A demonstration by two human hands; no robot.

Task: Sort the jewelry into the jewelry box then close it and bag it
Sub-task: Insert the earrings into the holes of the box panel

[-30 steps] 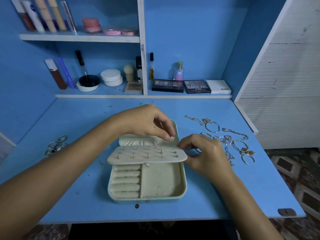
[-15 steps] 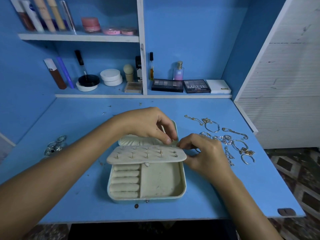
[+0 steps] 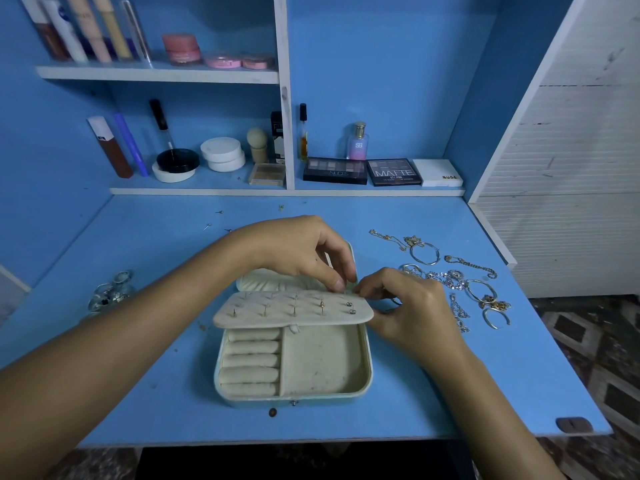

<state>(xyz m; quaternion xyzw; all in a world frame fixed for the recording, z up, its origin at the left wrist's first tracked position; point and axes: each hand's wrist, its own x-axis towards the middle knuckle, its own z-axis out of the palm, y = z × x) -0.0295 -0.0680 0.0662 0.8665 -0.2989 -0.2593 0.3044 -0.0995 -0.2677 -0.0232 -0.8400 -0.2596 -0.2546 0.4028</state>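
Head view: two hands (image 3: 349,289), one jewelry box (image 3: 294,368)

a cream jewelry box (image 3: 322,362) with a pale teal rim sits at centre on a bright blue table (image 3: 485,368). gold and silver jewelry (image 3: 460,282) lies at right. pink compacts (image 3: 221,60) upper left.

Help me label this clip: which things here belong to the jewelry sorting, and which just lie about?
Job: open cream jewelry box; cream earring panel; gold and silver chains and bangles; both hands.

Lying about: dark eyeshadow palettes; white round jars; pink compacts.
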